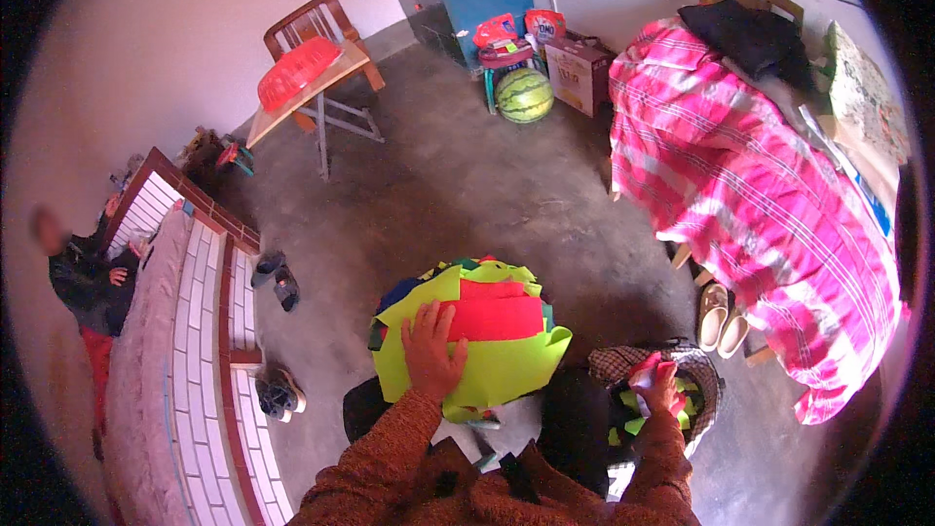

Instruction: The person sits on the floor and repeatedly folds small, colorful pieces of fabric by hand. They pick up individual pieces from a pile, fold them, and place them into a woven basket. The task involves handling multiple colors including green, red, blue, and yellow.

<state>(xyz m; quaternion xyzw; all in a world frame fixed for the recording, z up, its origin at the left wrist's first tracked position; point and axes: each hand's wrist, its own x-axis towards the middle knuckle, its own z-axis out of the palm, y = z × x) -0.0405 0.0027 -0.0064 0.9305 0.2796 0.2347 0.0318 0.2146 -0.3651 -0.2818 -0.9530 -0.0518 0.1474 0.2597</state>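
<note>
My left hand point(431, 349) lies flat with fingers stretched over a pile of fabric pieces in front of my knees. On top sits a red fabric piece point(499, 319), my fingertips at its left end. Beneath it spreads a larger yellow-green fabric piece point(487, 370), and dark blue and green edges peek out behind. To the right, my right hand point(660, 390) is closed on a crumpled red and whitish fabric scrap point(643, 367). That hand is over a checkered bag point(703, 362) holding green, red and dark scraps. Whatever supports the pile is mostly hidden.
Right of the bag are pale shoes point(714, 317) beside furniture under a pink plaid cloth point(721, 166). At left, dark shoes point(280, 394) lie by a white-tiled ledge point(195, 331), with a person point(93, 273) behind. A watermelon point(524, 95) and folding table point(312, 93) stand farther off.
</note>
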